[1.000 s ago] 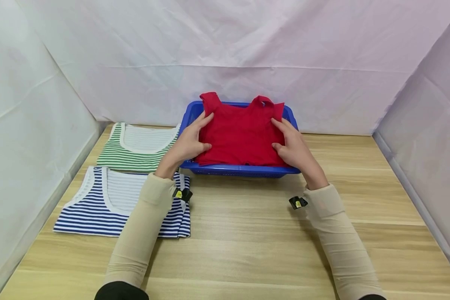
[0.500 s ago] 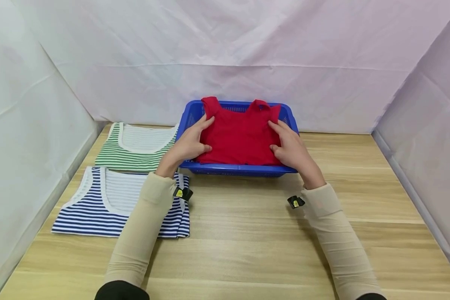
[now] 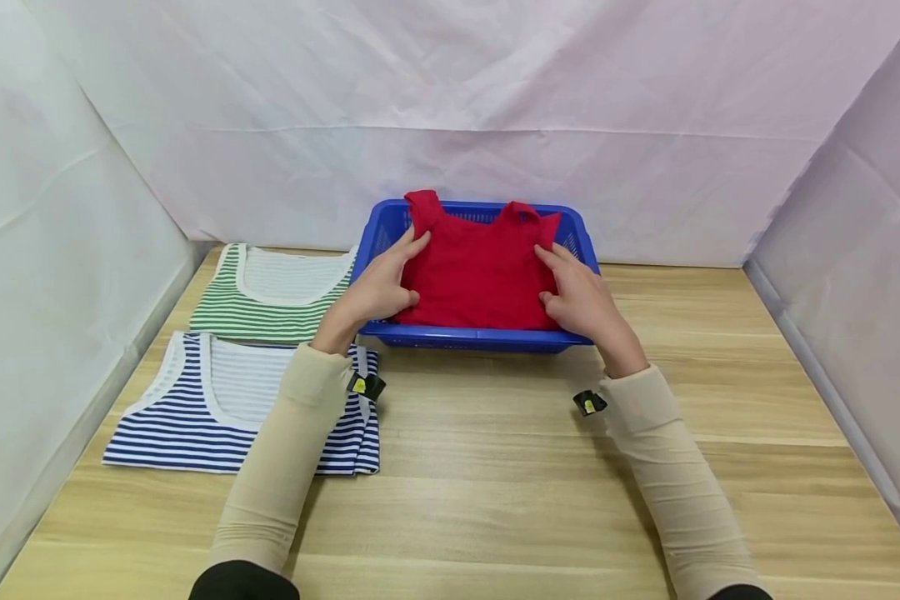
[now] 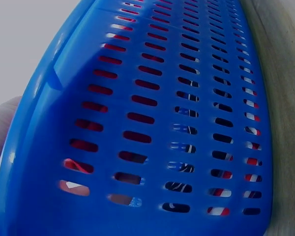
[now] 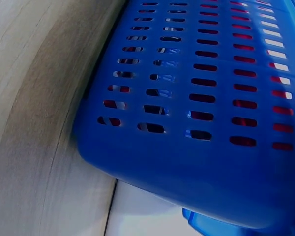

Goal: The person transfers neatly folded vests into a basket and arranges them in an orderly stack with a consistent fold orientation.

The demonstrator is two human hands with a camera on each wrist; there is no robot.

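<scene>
A folded red tank top [image 3: 480, 279] lies in the blue basket [image 3: 472, 338], its shoulder straps up against the far rim. My left hand [image 3: 378, 287] holds the top's left side, and my right hand [image 3: 585, 296] holds its right side. On both hands the thumb and a finger show on the red cloth; the other fingers are mostly hidden. Through slots in the basket wall [image 4: 152, 118] in the left wrist view, red cloth and bits of red-and-white stripe show. The right wrist view has the basket's slotted side [image 5: 187, 162] up close, with neither hand's fingers clearly visible there.
Left of the basket lies a folded green-striped tank top [image 3: 270, 317]. A folded blue-striped tank top [image 3: 180, 442] is nearer, partly under the left forearm. White sheets [image 3: 450, 100] wall in the wooden table [image 3: 480, 500] at the back and sides.
The red tank top has sunk lower into the basket, uncovering more of the far rim. Both hands have stayed at its sides; the right hand has shifted slightly left.
</scene>
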